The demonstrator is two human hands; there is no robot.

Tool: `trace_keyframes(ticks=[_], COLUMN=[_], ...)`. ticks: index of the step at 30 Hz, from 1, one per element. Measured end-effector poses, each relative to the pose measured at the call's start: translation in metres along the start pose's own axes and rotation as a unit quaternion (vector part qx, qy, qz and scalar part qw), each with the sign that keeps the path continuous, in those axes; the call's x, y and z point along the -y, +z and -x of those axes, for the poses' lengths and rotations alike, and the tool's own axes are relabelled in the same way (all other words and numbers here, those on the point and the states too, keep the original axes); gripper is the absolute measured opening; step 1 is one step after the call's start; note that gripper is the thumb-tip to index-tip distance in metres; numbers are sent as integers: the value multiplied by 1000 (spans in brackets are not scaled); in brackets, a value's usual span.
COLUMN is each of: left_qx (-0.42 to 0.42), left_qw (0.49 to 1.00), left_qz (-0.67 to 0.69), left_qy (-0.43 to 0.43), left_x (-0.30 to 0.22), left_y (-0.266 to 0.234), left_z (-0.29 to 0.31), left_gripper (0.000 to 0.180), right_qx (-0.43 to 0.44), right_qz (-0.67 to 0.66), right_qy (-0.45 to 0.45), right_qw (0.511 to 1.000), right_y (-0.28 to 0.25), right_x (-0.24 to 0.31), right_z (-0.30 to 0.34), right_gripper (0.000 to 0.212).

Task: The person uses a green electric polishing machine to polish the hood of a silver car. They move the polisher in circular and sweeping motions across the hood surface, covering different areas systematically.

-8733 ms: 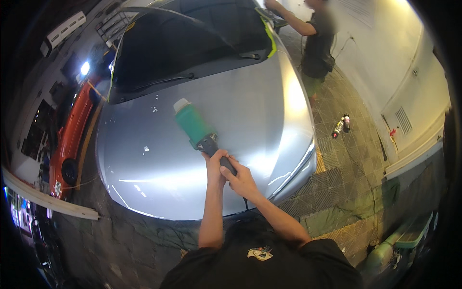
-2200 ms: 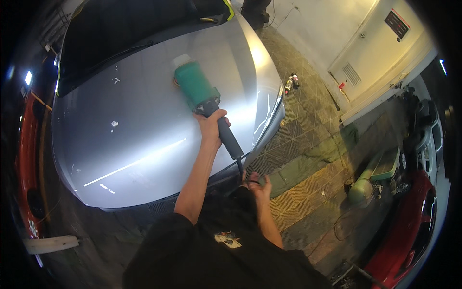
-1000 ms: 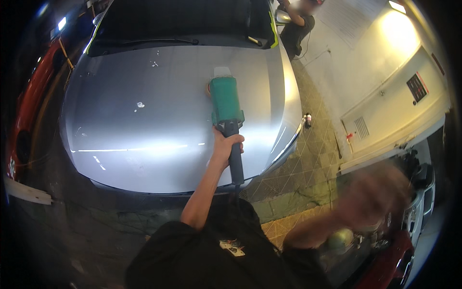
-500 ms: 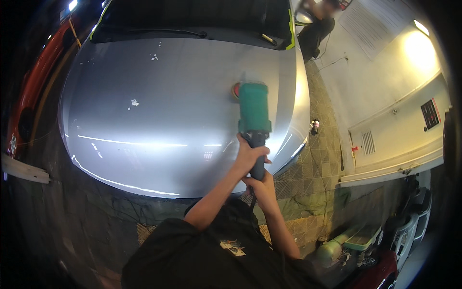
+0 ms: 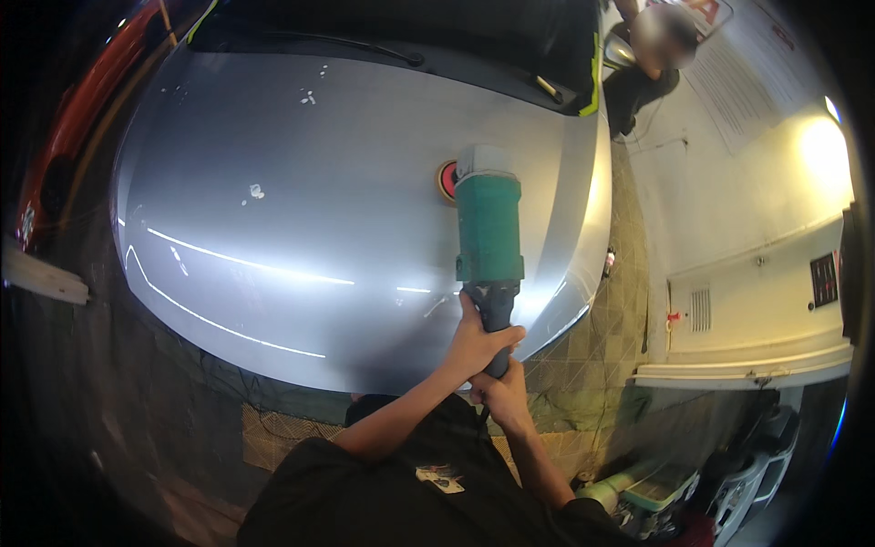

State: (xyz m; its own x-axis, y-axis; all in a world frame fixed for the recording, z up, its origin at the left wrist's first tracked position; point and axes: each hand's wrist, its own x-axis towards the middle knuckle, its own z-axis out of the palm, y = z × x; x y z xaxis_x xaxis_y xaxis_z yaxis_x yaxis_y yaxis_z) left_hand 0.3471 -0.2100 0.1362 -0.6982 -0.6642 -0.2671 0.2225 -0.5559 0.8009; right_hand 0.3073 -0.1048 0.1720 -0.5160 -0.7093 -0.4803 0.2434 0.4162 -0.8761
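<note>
A green power polisher (image 5: 489, 228) with a black handle reaches out over the silver car hood (image 5: 273, 164). Its round red pad (image 5: 447, 180) shows at the left of the tool's head and appears to rest on the hood. My left hand (image 5: 476, 339) is closed around the handle just behind the green body. Lower down, my right hand (image 5: 503, 394) grips the handle's rear end, where a dark cord hangs. Several small white marks (image 5: 255, 191) dot the hood left of the polisher.
Green tape (image 5: 588, 96) edges the dark windshield (image 5: 383, 27). A person (image 5: 643, 82) stands beyond the car's right side, by a white wall (image 5: 720, 210). An orange-red car (image 5: 91, 100) is at far left. A green cylindrical tank (image 5: 620, 483) and car parts lie at lower right.
The view has shifted slightly, with the windshield's right side lower in it. The polisher and both hands sit a little lower, and more of the tool's head and red pad shows. Both grips are unchanged.
</note>
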Motion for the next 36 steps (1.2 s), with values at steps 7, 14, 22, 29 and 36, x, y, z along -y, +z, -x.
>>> trace_keyframes(ticks=[7, 14, 22, 29, 36], left_qx=[-66, -100, -62, -10, 67], left_qw=[995, 990, 995, 1000, 995], left_qz=[55, 57, 24, -15, -72], left_qy=[57, 77, 73, 18, -16], left_x=[-37, -61, -110, -123, -100], left_y=[-40, -63, -61, -17, 12], left_z=[-10, -34, -143, -198, -204], left_gripper=[78, 79, 83, 84, 81], right_qx=[89, 99, 49, -13, -87], right_qz=[69, 119, 122, -1, -62], right_qy=[-17, -44, -67, -65, -46], right_qw=[994, 987, 989, 998, 993], right_y=[37, 64, 66, 39, 18], right_x=[25, 50, 103, 127, 115], right_z=[-31, -56, -149, -179, -165], right_gripper=[28, 18, 11, 5, 5])
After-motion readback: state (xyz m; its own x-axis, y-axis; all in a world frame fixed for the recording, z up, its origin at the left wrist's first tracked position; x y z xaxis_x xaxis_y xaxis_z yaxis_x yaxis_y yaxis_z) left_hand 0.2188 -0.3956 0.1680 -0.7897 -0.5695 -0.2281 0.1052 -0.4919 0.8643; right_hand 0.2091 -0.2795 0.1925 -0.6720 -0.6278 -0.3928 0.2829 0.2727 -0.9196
